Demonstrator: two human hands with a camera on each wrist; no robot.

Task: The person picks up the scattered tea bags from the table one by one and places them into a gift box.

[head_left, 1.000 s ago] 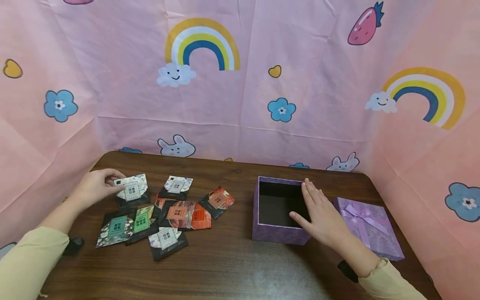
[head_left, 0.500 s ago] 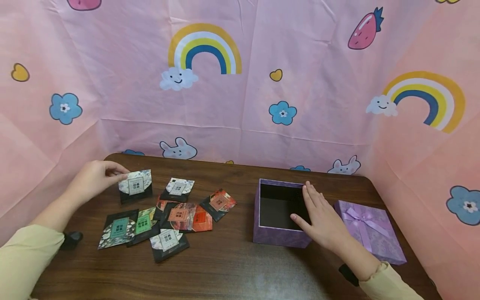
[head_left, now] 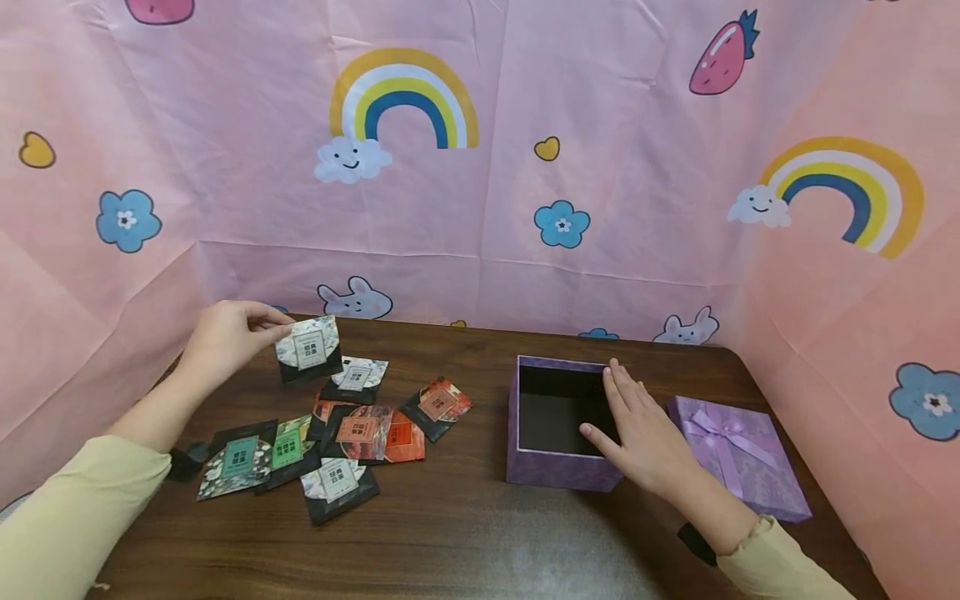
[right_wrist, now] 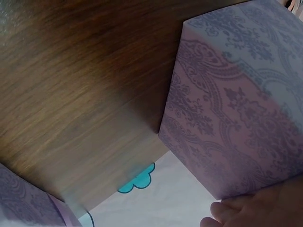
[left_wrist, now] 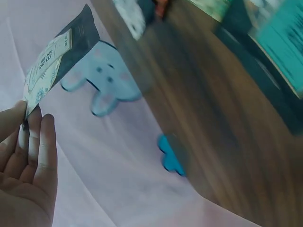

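Observation:
Between thumb and fingers, my left hand (head_left: 225, 346) pinches the corner of a white-and-black tea sachet (head_left: 309, 350), raised at the table's back left. The left wrist view shows this sachet tilted, with the thumb on its edge. Just to its right lies another white sachet (head_left: 358, 375). With fingers straight, my right hand (head_left: 648, 437) rests along the right rim of an uncovered purple box (head_left: 562, 472), whose dark inside shows. In the right wrist view the box's patterned wall (right_wrist: 222, 104) rises beside the fingertips.
Several more sachets lie on the left half of the table: a teal one (head_left: 238, 457), a green one (head_left: 288, 448), overlapping red ones (head_left: 358, 429), a separate red one (head_left: 438, 403) and a white one (head_left: 337, 479). A purple lid with a ribbon bow (head_left: 753, 467) lies right of the box.
My left hand has lifted the white sachet off the table and carried it right and up, toward the back. The right hand stays at the box rim.

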